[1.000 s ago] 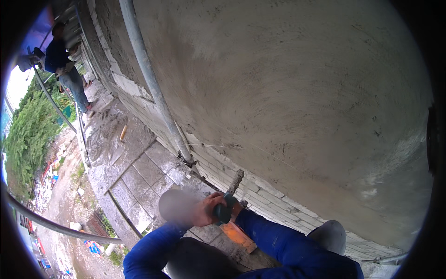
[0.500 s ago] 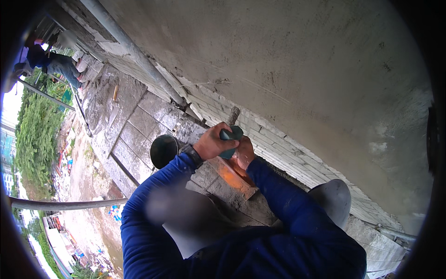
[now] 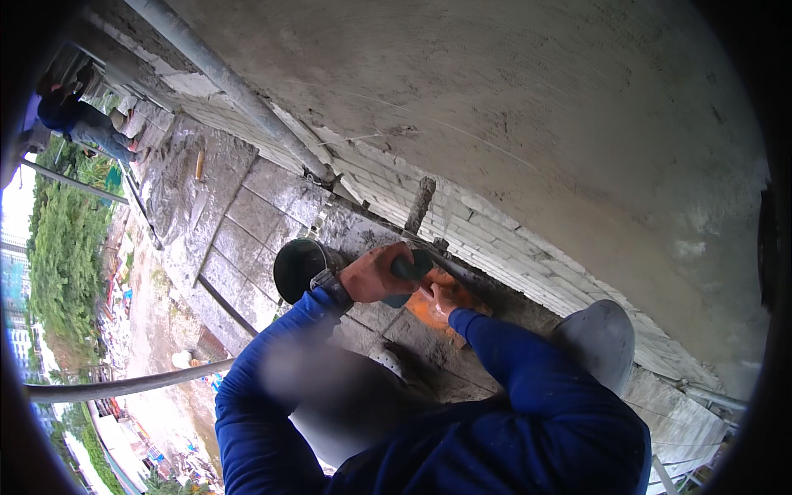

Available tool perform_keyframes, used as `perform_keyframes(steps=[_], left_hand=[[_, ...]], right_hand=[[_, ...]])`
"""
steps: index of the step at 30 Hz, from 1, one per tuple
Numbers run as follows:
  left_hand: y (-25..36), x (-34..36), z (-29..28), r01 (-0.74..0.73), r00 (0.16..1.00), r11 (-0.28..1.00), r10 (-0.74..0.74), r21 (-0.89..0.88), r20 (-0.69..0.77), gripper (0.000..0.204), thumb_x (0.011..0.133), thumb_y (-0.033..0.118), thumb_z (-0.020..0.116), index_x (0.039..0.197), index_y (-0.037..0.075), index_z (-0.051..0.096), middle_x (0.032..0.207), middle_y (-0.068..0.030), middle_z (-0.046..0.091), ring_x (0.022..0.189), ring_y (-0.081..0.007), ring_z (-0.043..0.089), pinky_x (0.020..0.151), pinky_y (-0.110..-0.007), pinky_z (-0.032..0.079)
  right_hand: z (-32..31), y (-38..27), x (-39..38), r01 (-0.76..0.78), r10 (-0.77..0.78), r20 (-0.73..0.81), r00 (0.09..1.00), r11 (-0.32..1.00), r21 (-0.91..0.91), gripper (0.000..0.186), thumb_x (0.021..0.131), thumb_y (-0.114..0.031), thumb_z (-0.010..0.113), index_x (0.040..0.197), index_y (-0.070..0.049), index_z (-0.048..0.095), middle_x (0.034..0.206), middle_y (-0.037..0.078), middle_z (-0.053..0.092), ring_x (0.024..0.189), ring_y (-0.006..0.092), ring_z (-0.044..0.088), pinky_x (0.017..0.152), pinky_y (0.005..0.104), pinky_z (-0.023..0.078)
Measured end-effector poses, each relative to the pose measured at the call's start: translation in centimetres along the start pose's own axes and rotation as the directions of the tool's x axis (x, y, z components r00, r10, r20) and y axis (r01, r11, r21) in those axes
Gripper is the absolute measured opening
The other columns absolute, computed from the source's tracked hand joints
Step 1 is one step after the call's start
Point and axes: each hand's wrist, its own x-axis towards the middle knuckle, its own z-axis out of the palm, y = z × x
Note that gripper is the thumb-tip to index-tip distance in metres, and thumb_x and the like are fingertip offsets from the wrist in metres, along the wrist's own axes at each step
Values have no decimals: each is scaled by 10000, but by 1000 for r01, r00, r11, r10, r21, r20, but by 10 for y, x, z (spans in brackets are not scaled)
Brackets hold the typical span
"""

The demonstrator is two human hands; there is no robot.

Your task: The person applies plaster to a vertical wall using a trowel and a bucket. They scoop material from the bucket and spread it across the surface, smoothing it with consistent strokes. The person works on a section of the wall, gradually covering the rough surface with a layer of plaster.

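My left hand [image 3: 373,274], with a watch on its wrist, is shut on the dark green handle [image 3: 410,266] of a tool. The tool's mortar-caked blade [image 3: 421,203] points up toward the grey brick courses [image 3: 495,241]. Just right of it, my right hand [image 3: 440,302] presses on a flat orange tool [image 3: 422,310] lying on the mortar-smeared platform. I cannot tell how firmly it grips. Both blue sleeves come in from the lower edge. A blurred patch hides the area between my arms.
A plastered wall [image 3: 536,124] fills the upper right, with a grey pipe [image 3: 239,91] running diagonally along it. A black round pan [image 3: 295,266] sits left of my hands, a grey rounded shell [image 3: 599,342] right. Another person [image 3: 78,120] crouches far left. A rail [image 3: 124,384] edges the drop.
The view has swung, so my arms and hands now sit nearer the centre. My left hand keeps its hold on the green-handled tool, and the right stays on the orange tool.
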Motion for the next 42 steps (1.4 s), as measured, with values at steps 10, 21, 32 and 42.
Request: perform_keyframes(steps=[10, 21, 32, 42], left_hand=[[3, 29, 20, -252, 965, 966, 246, 60, 97, 401, 737, 174, 816, 1009, 48, 549, 1043, -172, 678, 992, -300, 685, 828, -410, 535], [44, 42, 21, -226, 973, 942, 205, 249, 109, 422, 766, 329, 787, 979, 34, 573, 931, -148, 670, 906, -291, 693, 755, -410, 521], [39, 62, 33, -174, 977, 937, 126, 302, 171, 413, 724, 393, 796, 965, 97, 639, 946, -117, 712, 972, -284, 696, 1147, -469, 321], [8, 78, 32, -110, 934, 994, 102, 4, 342, 629, 645, 422, 829, 1096, 28, 636, 1013, -168, 706, 982, -312, 695, 827, -414, 538]], right_hand=[[-108, -92, 10, -107, -285, 136, 949, 115, 988, 470, 1049, -395, 417, 1351, -58, 547, 1324, 112, 639, 1223, 242, 609, 1070, 386, 471], [-133, -97, -13, -45, -230, 5, 973, -169, 985, 511, 1072, -451, 383, 1403, -86, 516, 1362, 90, 616, 1205, 257, 607, 1036, 417, 483], [-135, -73, -8, 31, -141, -56, 988, -176, 984, 439, 1061, -430, 448, 1393, -151, 516, 1279, 51, 650, 1086, 232, 652, 807, 376, 554], [-153, -61, 6, 94, -280, 0, 960, 321, 942, 373, 1008, -288, 582, 1319, -84, 563, 1167, 60, 678, 1024, 184, 677, 841, 384, 570]])
